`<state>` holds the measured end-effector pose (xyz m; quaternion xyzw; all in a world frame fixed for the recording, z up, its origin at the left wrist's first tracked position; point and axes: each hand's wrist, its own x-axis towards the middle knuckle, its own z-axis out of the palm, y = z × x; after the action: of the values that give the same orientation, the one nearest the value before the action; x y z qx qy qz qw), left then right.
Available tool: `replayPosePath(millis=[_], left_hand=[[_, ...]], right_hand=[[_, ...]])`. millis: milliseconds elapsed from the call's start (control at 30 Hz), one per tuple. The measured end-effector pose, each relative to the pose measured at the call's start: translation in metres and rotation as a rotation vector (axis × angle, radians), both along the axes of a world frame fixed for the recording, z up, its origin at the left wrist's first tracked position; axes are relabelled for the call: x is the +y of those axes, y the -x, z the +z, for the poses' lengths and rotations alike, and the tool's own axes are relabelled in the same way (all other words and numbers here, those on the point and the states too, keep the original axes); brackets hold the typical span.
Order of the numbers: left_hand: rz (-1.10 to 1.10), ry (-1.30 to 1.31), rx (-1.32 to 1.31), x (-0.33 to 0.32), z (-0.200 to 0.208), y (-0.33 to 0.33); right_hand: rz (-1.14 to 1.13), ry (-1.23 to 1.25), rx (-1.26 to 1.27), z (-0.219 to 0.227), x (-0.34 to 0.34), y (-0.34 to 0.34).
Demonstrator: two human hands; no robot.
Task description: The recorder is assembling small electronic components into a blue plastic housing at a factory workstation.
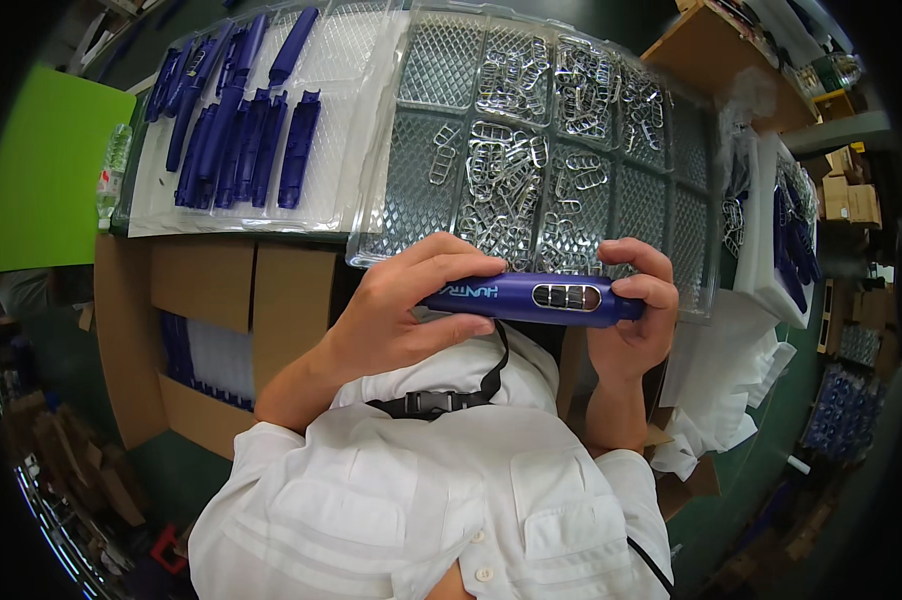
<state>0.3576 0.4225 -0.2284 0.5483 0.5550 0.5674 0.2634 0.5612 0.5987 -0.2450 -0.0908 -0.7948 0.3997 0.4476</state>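
Observation:
A dark blue plastic tool casing point(516, 290) with pale lettering lies level in front of my chest. A chrome oval frame with crossbars point(568, 297) sits around its window, near the right end. My left hand point(386, 305) wraps the casing's left part, thumb below and fingers above. At the other end my right hand point(633, 325) grips the tip between bent fingers and thumb. Just beyond my hands stands a clear compartment tray point(418, 185) with many loose chrome frames point(501, 180) in several of its sections.
At the back left, a white tray point(343, 150) carries several blue casing halves point(241, 130). Below it is an open cardboard box point(206, 285) with blue parts inside. A white bin point(771, 230) with blue pieces stands at right, above white foam sheets point(716, 390). A plastic bottle point(114, 170) stands far left.

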Motion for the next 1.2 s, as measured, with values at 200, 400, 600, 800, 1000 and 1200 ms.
replayPosePath(millis=[200,400,600,800,1000,1200], left_hand=[[0.028,0.007,0.022,0.007,0.002,0.005],[0.064,0.008,0.038,0.016,0.004,0.012],[0.292,-0.004,0.147,0.066,0.010,0.065],[0.593,-0.078,0.218,0.233,-0.003,0.189],[0.833,-0.072,0.648,0.315,-0.051,0.335],[0.728,-0.133,0.394,0.190,0.006,0.261]], right_hand=[[-0.030,0.003,0.000,-0.006,0.008,0.005],[-0.063,-0.010,-0.029,-0.004,0.018,0.012],[-0.281,0.021,-0.099,-0.011,0.029,-0.008],[-0.409,0.111,-0.267,-0.010,0.029,-0.040],[-0.479,0.234,-0.268,-0.005,0.028,-0.046],[-0.561,0.155,-0.342,0.008,0.053,-0.043]])
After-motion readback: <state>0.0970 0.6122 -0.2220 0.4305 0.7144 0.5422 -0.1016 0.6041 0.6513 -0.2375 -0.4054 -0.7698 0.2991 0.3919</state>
